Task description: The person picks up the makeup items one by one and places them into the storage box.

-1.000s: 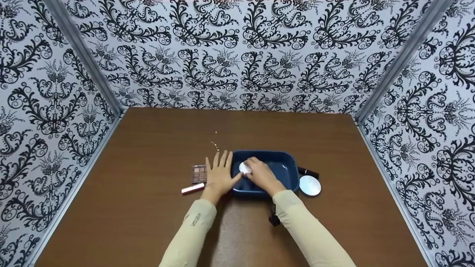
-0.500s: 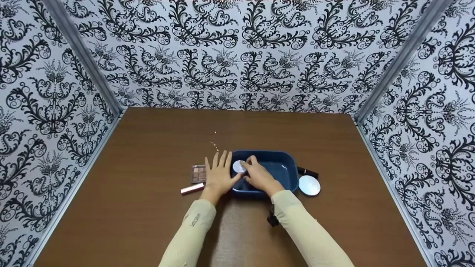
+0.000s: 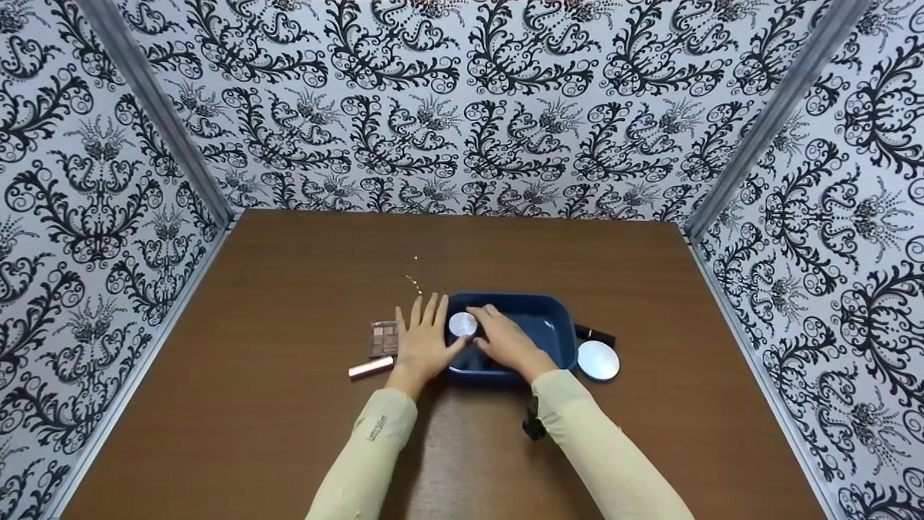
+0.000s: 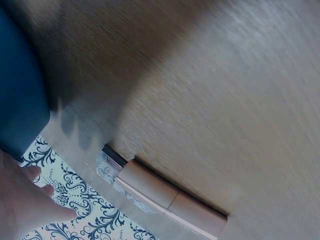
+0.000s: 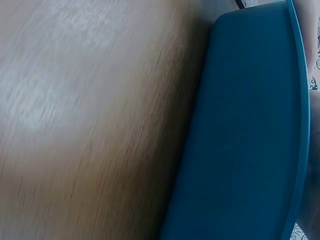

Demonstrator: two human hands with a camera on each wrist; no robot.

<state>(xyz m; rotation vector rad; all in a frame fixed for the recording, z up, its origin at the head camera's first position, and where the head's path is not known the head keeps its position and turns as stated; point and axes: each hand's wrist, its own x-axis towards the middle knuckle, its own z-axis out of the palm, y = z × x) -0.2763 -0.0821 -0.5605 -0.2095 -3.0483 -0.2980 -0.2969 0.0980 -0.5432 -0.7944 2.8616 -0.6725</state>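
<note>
A dark blue tray (image 3: 538,296) stands on the table. Within its left end sits a small round item with a white top (image 3: 463,324). My right hand (image 3: 509,345) reaches over the near rim, its fingers loosely bent at the right side of this item; whether they touch it I cannot tell. My left hand (image 3: 422,350) lies along the tray's left side with its fingers straight and spread, its thumb towards the rim. In the right wrist view the tray's outer wall (image 5: 240,125) hides most of that hand.
Left of the tray are an eyeshadow palette (image 3: 383,338), partly behind my left hand, and a pinkish metallic tube (image 3: 371,367). On its right lie a white round compact (image 3: 598,360) and a black tube (image 3: 598,335). A fine chain-like strand (image 3: 414,283) lies farther back.
My right hand first shifts the round white-topped item left, against the tray's left end. Its fingers then slide off the top to the right side. My left hand stays in place.
</note>
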